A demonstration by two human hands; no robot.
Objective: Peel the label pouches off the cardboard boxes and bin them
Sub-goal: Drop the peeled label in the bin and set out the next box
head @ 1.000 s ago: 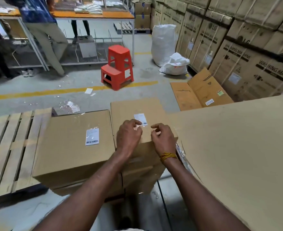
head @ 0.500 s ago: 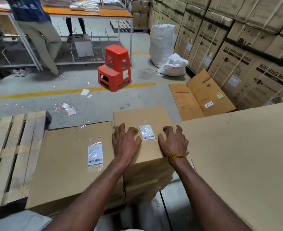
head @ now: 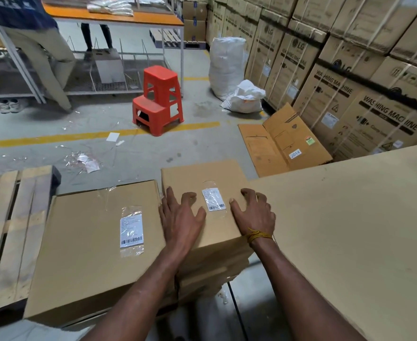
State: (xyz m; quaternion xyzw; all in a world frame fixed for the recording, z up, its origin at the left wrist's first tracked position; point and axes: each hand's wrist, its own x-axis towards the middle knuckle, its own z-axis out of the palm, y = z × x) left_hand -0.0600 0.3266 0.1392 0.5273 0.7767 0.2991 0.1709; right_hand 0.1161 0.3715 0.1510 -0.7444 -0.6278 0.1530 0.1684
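Where hands [head: 181, 219] press, red stool [head: 159, 99] beyond.

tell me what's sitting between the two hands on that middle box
The label pouch, still stuck flat to the middle box, lies between the left hand and right hand in the head view; neither hand touches it.

The location is a warehouse or goods depot. Printed washing-machine cartons [head: 345, 77] stand strapped and stacked along the right wall. The concrete floor [head: 133, 153] carries a yellow line [head: 92, 136]. A wooden pallet [head: 10, 230] lies at the left beside plain boxes [head: 87, 254] bearing barcode labels [head: 131, 230]. A steel workbench [head: 119, 19] with an orange top, white sacks [head: 227, 65] and a flattened carton [head: 281, 146] stand behind.
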